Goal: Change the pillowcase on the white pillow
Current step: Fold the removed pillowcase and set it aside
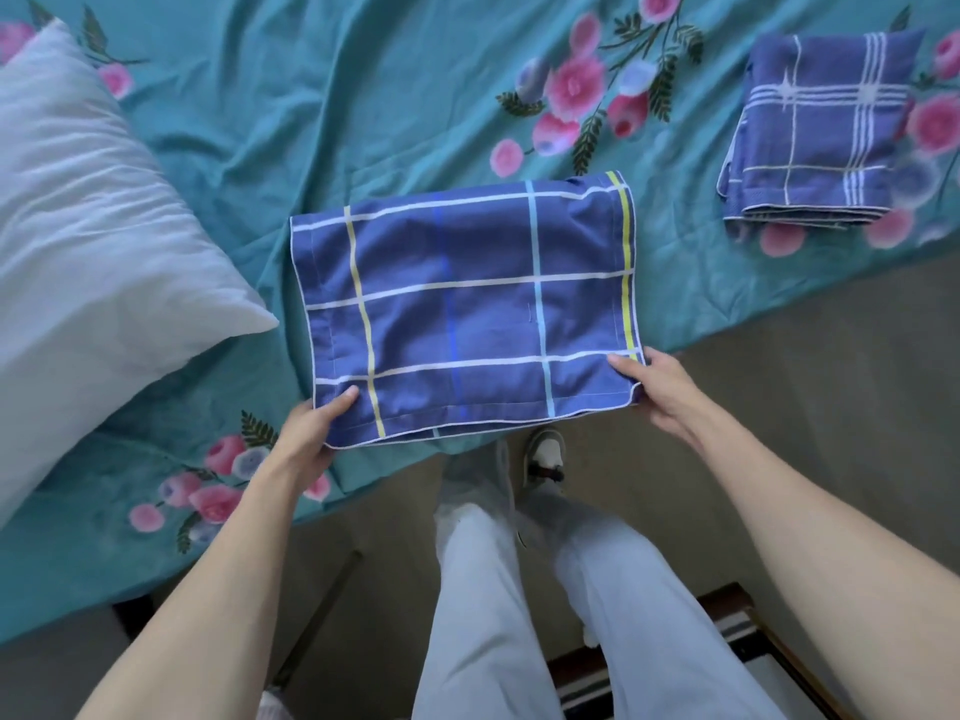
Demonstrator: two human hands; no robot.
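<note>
Pillowcase (467,309) lies folded flat in front of me, long axis left-right, my left hand (311,428) and right hand (660,392) pinching its near corners, white pillow (88,241) off left.

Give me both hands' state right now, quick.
Left hand: grips the near left corner of the pillowcase.
Right hand: grips its near right corner.

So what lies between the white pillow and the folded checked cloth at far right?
In the head view, the folded blue pillowcase gripped by both hands, on the teal floral sheet, lies between the white pillow and the folded checked cloth.
</note>
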